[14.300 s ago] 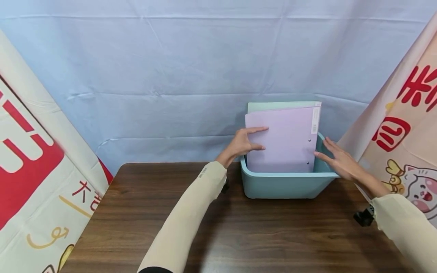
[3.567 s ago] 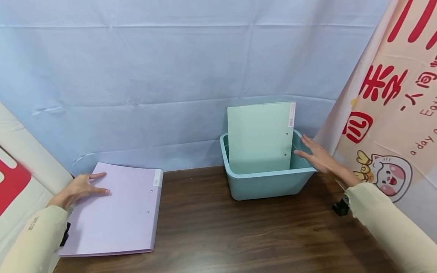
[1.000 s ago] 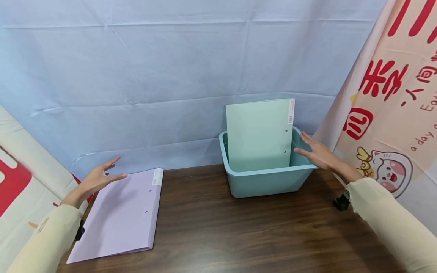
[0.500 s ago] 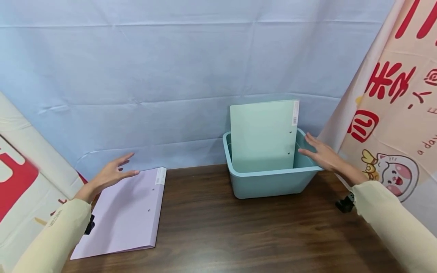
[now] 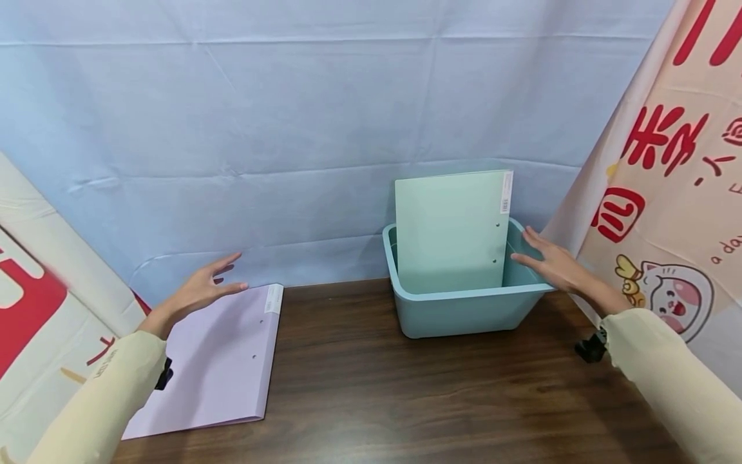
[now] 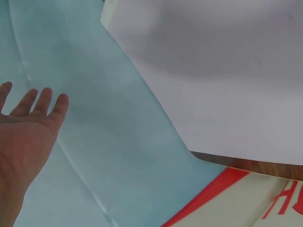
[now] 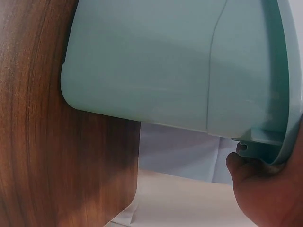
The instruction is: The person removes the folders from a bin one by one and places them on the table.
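A purple folder (image 5: 220, 361) lies flat on the table at the left. My left hand (image 5: 199, 290) hovers over its upper left part, thumb and fingers spread, holding nothing; the left wrist view shows the hand (image 6: 28, 137) beside the folder (image 6: 222, 80), fingers extended. A light green folder (image 5: 449, 232) stands upright in the blue-green bin (image 5: 469, 316). At the bin's right end is my right hand (image 5: 556, 267), thumb and index finger stretched over the inside. In the right wrist view, lower fingers of that hand (image 7: 270, 191) curl under the rim of the bin (image 7: 156, 71).
The brown wooden table (image 5: 359, 386) spans the front. A light blue cloth (image 5: 290, 116) hangs behind it. Printed cloths with red characters hang at the left (image 5: 35, 296) and right (image 5: 655, 212).
The purple folder has gone from the bin to the table at the left. My left hand has since lifted off it and moved rightward. My right hand stays at the bin.
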### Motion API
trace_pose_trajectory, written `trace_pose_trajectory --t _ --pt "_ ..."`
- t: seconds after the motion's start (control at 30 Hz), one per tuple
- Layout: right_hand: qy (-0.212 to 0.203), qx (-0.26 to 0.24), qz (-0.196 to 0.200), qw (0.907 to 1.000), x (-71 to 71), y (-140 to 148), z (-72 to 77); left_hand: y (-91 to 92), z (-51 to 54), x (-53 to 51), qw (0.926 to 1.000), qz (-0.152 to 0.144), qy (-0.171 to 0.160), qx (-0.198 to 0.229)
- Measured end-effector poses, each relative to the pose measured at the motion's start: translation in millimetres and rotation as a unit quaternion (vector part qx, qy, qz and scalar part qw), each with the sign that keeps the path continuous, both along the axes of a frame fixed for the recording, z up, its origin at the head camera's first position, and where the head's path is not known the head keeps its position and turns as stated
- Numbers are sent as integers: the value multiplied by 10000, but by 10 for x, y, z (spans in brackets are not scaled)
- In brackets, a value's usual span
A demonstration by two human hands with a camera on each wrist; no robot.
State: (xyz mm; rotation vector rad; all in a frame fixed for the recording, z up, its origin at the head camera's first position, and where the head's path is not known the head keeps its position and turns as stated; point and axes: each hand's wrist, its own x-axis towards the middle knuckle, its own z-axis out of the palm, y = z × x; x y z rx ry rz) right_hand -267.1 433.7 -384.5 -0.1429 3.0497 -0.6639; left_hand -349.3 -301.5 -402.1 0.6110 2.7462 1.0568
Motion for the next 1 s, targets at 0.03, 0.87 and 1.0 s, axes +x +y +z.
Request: trace_pose_trajectory --t 0.03,0.87,1.0 --pt "6 -8 5 10000 1 10 -4 21 9 -2 10000 -9 6 15" --pt "-93 -23 -151 9998 53 159 5 698 127 -57 9912 -904 211 947" --pt "-95 -21 -164 9998 58 176 0 764 142 -48 9890 -963 210 1104"
